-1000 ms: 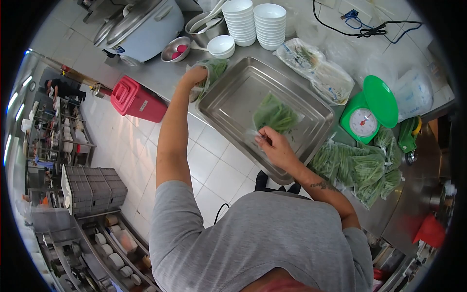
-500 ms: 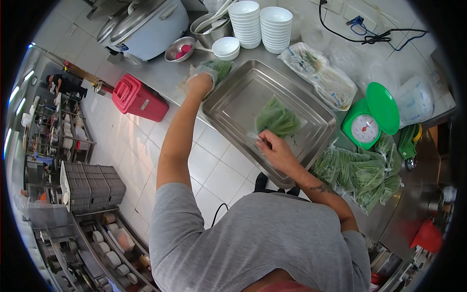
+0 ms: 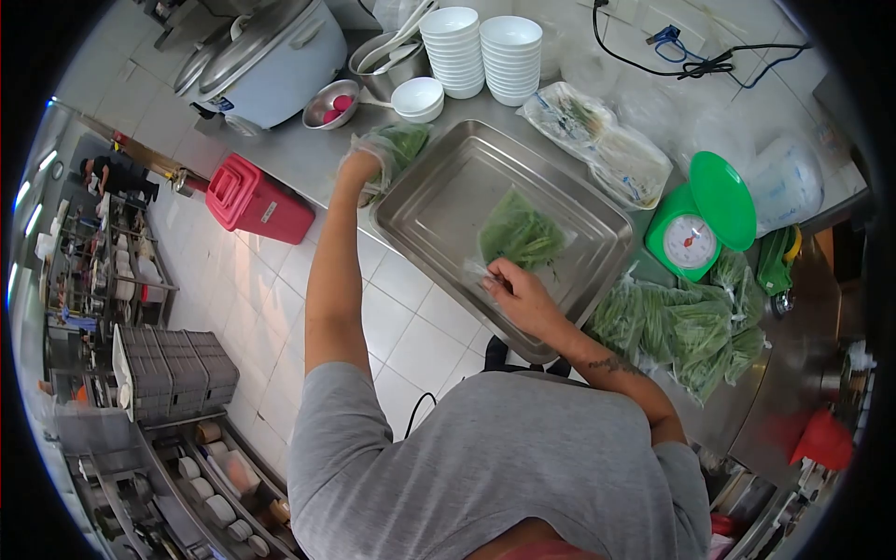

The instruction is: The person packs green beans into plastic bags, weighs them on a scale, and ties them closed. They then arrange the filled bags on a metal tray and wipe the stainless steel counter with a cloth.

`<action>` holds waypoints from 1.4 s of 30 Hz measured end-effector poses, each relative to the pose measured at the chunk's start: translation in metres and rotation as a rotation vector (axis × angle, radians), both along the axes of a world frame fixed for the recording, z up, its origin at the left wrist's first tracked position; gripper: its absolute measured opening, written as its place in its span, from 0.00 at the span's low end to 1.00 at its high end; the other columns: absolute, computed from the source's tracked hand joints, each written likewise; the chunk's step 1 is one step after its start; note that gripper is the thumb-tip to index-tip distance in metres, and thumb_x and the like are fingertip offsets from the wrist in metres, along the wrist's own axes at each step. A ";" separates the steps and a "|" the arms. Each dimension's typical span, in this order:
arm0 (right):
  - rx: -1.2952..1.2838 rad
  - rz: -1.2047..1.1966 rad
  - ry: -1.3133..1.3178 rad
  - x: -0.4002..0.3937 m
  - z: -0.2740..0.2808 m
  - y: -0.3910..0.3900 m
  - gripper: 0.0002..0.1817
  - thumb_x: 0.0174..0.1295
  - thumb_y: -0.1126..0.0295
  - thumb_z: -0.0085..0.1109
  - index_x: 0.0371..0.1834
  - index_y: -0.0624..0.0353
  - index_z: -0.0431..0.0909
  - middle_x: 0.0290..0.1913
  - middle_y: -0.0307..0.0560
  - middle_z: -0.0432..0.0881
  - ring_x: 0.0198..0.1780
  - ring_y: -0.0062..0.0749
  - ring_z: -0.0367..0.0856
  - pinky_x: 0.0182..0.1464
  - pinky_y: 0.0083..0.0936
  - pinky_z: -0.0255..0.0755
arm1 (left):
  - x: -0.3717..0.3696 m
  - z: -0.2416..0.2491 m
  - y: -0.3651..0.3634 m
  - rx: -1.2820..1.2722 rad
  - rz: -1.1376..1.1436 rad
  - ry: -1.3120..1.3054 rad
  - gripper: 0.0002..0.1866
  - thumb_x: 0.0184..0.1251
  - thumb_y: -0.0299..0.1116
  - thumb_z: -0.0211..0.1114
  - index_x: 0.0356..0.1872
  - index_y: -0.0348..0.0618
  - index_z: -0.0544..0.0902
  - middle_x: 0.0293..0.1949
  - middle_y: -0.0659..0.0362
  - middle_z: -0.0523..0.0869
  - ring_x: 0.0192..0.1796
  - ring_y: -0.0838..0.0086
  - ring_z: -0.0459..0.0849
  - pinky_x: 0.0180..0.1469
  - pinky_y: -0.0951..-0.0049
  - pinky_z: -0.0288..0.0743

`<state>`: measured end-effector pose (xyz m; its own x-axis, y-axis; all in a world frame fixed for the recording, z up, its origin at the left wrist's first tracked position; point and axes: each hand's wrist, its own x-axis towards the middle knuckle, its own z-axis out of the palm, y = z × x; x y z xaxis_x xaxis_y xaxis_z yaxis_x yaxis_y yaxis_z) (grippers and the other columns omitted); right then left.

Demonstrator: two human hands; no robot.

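My right hand (image 3: 513, 285) pinches the gathered end of a clear plastic bag of green vegetables (image 3: 523, 231), over the near side of a large steel tray (image 3: 425, 191). The bag's filled part lies on the tray floor. My left hand (image 3: 362, 168) is stretched out past the tray's left end, with clear plastic around its fingers. It is at another plastic bag of leafy greens (image 3: 406, 142) on the steel counter. The plastic hides how its fingers are set. More bagged long green vegetables (image 3: 677, 327) lie in a pile right of the tray.
A green dial scale (image 3: 689, 243) stands right of the tray. Behind it are a wrapped pale package (image 3: 602, 145) and stacks of white bowls (image 3: 511, 61). A large cooker (image 3: 280, 75) is at back left. A red bin (image 3: 257, 201) stands on the floor; another person (image 3: 121, 175) is far left.
The whole view has shifted slightly left. The bag in my right hand has turned a little and spread on the tray. My left hand stays at the far bag, showing more of its greens.
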<state>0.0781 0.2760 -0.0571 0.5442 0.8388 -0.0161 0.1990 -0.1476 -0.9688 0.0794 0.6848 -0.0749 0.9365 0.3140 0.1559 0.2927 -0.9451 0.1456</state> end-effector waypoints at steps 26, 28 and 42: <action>0.021 -0.031 0.025 -0.002 0.003 -0.008 0.08 0.67 0.68 0.52 0.39 0.63 0.69 0.24 0.48 0.76 0.24 0.31 0.70 0.29 0.28 0.66 | 0.031 0.017 -0.041 0.228 0.178 0.471 0.20 0.65 0.38 0.47 0.53 0.49 0.81 0.57 0.50 0.79 0.61 0.58 0.76 0.68 0.41 0.48; 0.007 -0.031 0.007 -0.001 0.002 -0.009 0.08 0.67 0.68 0.52 0.39 0.63 0.69 0.24 0.47 0.75 0.24 0.31 0.70 0.29 0.29 0.66 | 0.030 0.015 -0.038 0.208 0.164 0.481 0.19 0.64 0.36 0.48 0.51 0.48 0.82 0.56 0.49 0.80 0.60 0.57 0.77 0.68 0.42 0.50; -0.030 -0.049 0.055 -0.004 -0.002 -0.006 0.09 0.66 0.68 0.53 0.38 0.64 0.69 0.24 0.48 0.73 0.25 0.29 0.69 0.30 0.27 0.66 | 0.026 0.020 -0.009 -0.014 0.140 0.336 0.15 0.62 0.36 0.52 0.36 0.36 0.84 0.44 0.43 0.83 0.52 0.50 0.81 0.59 0.46 0.65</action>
